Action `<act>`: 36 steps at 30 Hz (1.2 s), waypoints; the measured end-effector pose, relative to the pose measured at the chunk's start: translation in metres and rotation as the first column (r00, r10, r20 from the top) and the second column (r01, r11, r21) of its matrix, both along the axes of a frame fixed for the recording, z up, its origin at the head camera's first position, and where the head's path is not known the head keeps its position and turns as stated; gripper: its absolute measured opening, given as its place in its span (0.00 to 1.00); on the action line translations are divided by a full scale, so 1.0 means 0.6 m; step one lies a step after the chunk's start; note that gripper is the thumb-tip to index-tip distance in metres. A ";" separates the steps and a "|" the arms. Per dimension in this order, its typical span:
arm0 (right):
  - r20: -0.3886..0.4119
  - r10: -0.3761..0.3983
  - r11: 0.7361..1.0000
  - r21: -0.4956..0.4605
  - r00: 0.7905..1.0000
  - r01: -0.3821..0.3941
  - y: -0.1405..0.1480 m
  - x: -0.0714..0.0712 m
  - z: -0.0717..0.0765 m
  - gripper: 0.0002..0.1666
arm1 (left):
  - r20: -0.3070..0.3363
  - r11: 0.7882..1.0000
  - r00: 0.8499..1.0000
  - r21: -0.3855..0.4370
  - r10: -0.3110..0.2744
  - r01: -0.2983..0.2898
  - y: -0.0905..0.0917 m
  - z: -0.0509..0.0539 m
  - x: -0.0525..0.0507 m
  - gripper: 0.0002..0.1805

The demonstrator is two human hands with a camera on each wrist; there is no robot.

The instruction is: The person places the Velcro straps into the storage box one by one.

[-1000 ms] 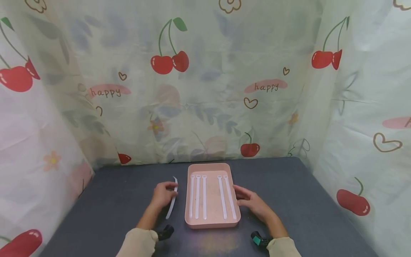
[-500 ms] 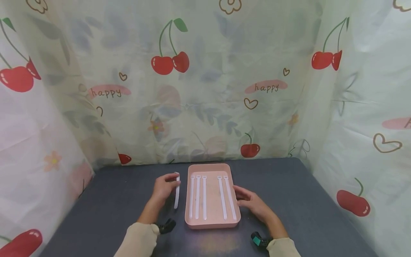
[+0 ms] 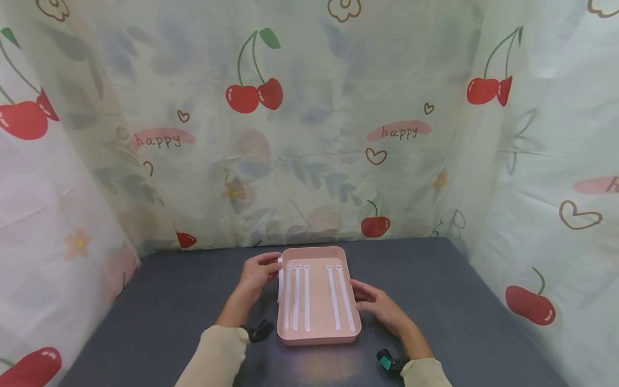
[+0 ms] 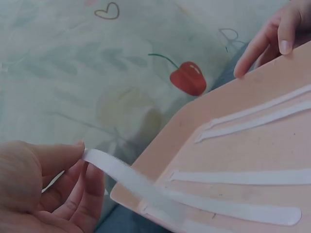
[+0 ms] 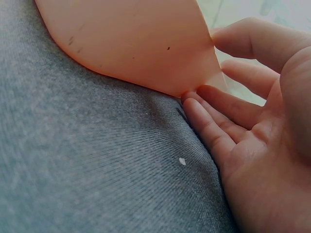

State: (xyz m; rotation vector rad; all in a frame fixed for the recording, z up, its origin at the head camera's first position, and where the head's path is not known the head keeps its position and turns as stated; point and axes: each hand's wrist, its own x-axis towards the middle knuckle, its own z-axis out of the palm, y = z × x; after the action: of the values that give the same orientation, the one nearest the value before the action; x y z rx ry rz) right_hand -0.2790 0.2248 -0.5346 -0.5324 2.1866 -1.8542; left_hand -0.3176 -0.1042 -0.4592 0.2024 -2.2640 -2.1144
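My left hand [image 3: 256, 277] pinches a white cable tie [image 3: 280, 282], a flat strip, between thumb and fingers at one end. In the left wrist view the held tie [image 4: 127, 178] curves down and overlaps the near left corner of the pink tray. The shallow pink tray [image 3: 319, 306] lies on the dark table. Inside it, three white ties [image 3: 297, 301] with slotted heads lie lengthwise on the left, and two ties [image 3: 335, 301] on the right. My right hand [image 3: 380, 307] touches the tray's right wall with extended fingers [image 5: 233, 104].
A dark cloth-covered table [image 3: 435, 301] stretches around the tray on both sides. Patterned curtains [image 3: 309, 177] with cherries enclose the back and sides. A small white speck [image 5: 182, 161] sits on the cloth near my right hand.
My left hand has carried the tie up and to the right, from the bare table to the tray's left edge. My right hand and the tray have stayed put.
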 end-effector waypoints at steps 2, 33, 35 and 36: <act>-0.002 0.002 1.000 0.001 1.000 -0.002 0.000 0.001 0.001 0.39 | -0.003 1.000 1.000 0.020 -0.017 0.017 0.005 0.004 -0.002 0.19; 0.015 -0.002 1.000 -0.001 1.000 0.002 0.001 0.005 0.004 0.39 | -0.019 0.979 0.982 0.079 -0.188 0.189 0.121 -0.041 -0.005 0.22; 0.013 -0.005 1.000 0.004 1.000 0.005 0.001 0.004 0.004 0.39 | -0.009 0.981 0.983 0.067 -0.184 0.184 0.124 -0.045 -0.005 0.22; 0.013 -0.007 1.000 0.005 1.000 0.007 0.001 0.003 0.004 0.39 | -0.003 0.982 0.983 0.060 -0.182 0.182 0.126 -0.047 -0.005 0.21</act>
State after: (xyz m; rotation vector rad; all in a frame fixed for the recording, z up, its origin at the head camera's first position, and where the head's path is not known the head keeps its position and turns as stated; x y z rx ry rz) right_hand -0.2772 0.2253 -0.5325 -0.5107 2.1867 -1.8496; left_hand -0.3204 -0.0287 -0.4874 -0.0011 -2.3029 -2.2710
